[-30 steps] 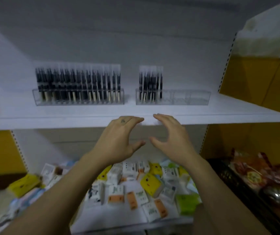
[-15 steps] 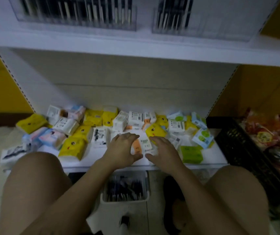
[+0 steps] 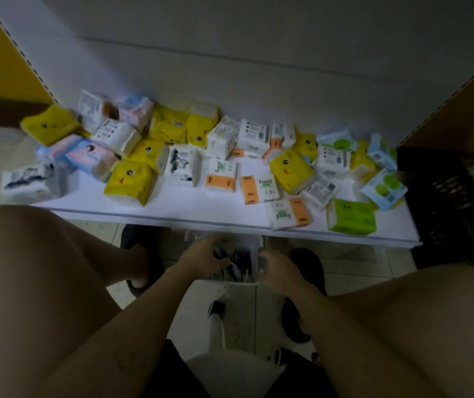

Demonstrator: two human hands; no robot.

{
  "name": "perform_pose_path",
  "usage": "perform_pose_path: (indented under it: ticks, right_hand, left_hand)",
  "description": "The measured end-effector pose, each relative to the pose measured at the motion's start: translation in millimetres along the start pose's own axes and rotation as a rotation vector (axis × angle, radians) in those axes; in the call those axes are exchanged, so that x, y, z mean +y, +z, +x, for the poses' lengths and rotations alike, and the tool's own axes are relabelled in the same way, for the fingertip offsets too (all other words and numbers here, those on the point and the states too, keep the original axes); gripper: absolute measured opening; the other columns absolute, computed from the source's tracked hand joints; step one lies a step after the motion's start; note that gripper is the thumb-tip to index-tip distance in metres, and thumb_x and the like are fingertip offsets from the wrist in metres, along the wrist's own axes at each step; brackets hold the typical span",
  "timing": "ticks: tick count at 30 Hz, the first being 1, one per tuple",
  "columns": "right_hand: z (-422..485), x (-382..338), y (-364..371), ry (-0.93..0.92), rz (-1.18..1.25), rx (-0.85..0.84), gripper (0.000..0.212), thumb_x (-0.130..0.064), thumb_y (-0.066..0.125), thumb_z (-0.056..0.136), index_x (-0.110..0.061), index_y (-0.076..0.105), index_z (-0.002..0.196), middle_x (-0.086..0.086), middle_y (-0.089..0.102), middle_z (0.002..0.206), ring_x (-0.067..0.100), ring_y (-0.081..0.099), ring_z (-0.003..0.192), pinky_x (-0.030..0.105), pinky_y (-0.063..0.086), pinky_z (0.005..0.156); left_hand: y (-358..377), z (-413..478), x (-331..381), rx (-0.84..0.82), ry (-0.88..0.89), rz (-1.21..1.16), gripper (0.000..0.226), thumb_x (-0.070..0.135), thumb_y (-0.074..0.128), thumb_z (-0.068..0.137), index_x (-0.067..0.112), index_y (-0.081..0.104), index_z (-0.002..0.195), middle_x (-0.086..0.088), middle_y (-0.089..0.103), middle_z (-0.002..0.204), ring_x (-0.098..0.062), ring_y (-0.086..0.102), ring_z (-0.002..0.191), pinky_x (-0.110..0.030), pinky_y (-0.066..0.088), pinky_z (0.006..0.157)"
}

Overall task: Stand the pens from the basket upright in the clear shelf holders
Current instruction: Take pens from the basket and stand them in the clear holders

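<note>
I am looking down between my knees at a white basket on the floor, just under the lower shelf's front edge. Dark pens lie piled inside it. My left hand reaches into the basket from the left, its fingers curled down around some of the pens. My right hand is at the basket's right wall; its fingertips are hidden by the rim and blur. The clear shelf holders are out of view above.
The white lower shelf carries several scattered tissue packs. A black crate stands at the right. My bare knees flank the basket, with dark shoes on the tiled floor and a white stool leg below.
My view dropped from the upper shelf with the pen holders to the floor. Both hands came down from the shelf edge, past the tissue packs, into the basket.
</note>
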State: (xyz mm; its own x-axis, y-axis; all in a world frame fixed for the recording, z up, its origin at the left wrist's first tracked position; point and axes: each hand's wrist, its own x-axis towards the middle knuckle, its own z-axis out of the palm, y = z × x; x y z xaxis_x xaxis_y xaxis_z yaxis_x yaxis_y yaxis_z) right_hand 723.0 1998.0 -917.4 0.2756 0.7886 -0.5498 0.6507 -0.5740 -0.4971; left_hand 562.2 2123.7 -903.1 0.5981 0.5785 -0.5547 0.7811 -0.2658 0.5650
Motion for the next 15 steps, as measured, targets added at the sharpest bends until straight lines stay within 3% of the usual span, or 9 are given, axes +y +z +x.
perform_pose_path:
  ticks: [2,4,7,9,12,15]
  right_hand:
    - [9,7,5,0.044,0.018,-0.034,0.040,-0.026,0.063,0.093,-0.004,0.056,0.125,0.013,0.059,0.123,0.028,0.057,0.112,0.027,0.045,0.087]
    - [22,12,9,0.103,0.005,-0.054,0.038,-0.027,0.063,0.092,-0.003,0.059,0.121,0.015,0.060,0.120,0.031,0.057,0.112,0.029,0.045,0.088]
    - [44,18,24,0.148,0.042,-0.138,0.025,-0.019,0.061,0.094,0.005,0.064,0.100,0.022,0.063,0.103,0.035,0.060,0.102,0.036,0.049,0.086]
    - [59,22,38,0.151,-0.014,-0.205,0.021,-0.016,0.057,0.096,0.003,0.065,0.100,0.021,0.063,0.101,0.036,0.060,0.099,0.033,0.048,0.077]
    - [78,20,55,0.137,-0.154,-0.313,0.021,-0.014,0.049,0.097,0.001,0.063,0.101,0.016,0.060,0.093,0.024,0.055,0.076,0.023,0.038,0.056]
    - [100,17,71,0.132,-0.293,-0.366,0.020,-0.011,0.045,0.096,-0.008,0.052,0.078,0.003,0.047,0.073,0.014,0.041,0.060,0.025,0.035,0.055]
  left_hand:
    - [10,8,-12,-0.051,-0.053,-0.006,0.054,0.029,0.069,0.086,0.017,0.049,0.135,-0.006,0.059,0.129,-0.023,0.057,0.113,-0.034,0.049,0.095]
    - [19,14,-21,-0.081,-0.104,-0.032,0.049,0.031,0.069,0.086,0.017,0.053,0.130,-0.006,0.061,0.124,-0.022,0.058,0.109,-0.032,0.049,0.090]
    - [26,24,-28,-0.104,-0.190,-0.086,0.040,0.031,0.066,0.089,0.010,0.058,0.123,-0.009,0.061,0.121,-0.022,0.057,0.102,-0.030,0.047,0.084]
    - [26,32,-28,-0.087,-0.228,-0.143,0.038,0.027,0.064,0.091,0.005,0.058,0.122,-0.012,0.061,0.121,-0.027,0.058,0.106,-0.029,0.046,0.083]
    - [28,43,-25,-0.042,-0.235,-0.204,0.042,0.029,0.064,0.091,0.008,0.056,0.126,-0.011,0.061,0.124,-0.026,0.058,0.108,-0.029,0.046,0.084]
    - [35,42,-25,-0.041,-0.252,-0.234,0.046,0.029,0.063,0.092,0.009,0.052,0.132,-0.010,0.058,0.127,-0.024,0.056,0.108,-0.027,0.040,0.082]
